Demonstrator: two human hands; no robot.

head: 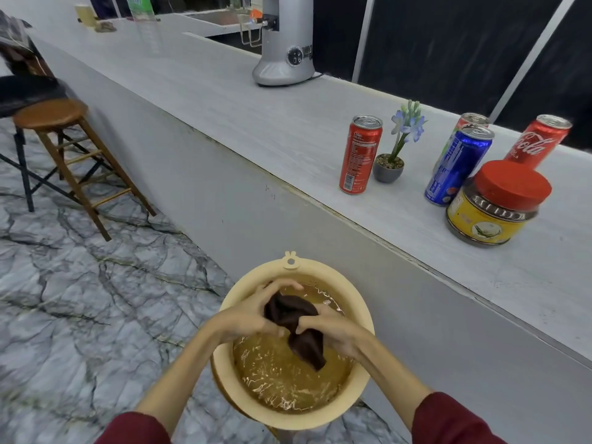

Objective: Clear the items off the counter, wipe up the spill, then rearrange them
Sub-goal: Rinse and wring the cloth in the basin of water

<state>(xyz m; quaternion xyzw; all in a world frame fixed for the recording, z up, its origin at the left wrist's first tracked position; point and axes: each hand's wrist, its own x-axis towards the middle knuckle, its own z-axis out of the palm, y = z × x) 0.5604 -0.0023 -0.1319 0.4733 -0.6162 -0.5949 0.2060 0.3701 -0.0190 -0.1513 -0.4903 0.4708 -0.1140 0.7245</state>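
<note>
dark brown and wet, the cloth (296, 328) hung bunched between both hands above a beige basin (362, 376) of murky, rippled water, its lower tail dangling down to the water surface. the left hand (256, 310) had its fingers curled over the upper end of the cloth, and the right hand (336, 331) pinched the cloth near its middle with thumb and fingers closed on it; the two hands sat just beside each other over the basin's far half. dark red sleeves showed at the bottom edge. the basin stood below the grey counter (256, 100), close against its front panel, over a marbled floor (64, 299).

up on the counter, to the right, a red cola can (360, 153) stood upright near the front edge, with a small potted flower (392, 155) just beside it. further right a blue can (458, 165) stood in front of a mostly hidden can (472, 118), another red cola can (539, 139) stood behind, and a jar with a red lid and yellow label (496, 203) sat nearest the camera. a silver appliance (285, 40) stood well apart, further along the counter. a wooden stool (64, 139) stood on the floor to the left
</note>
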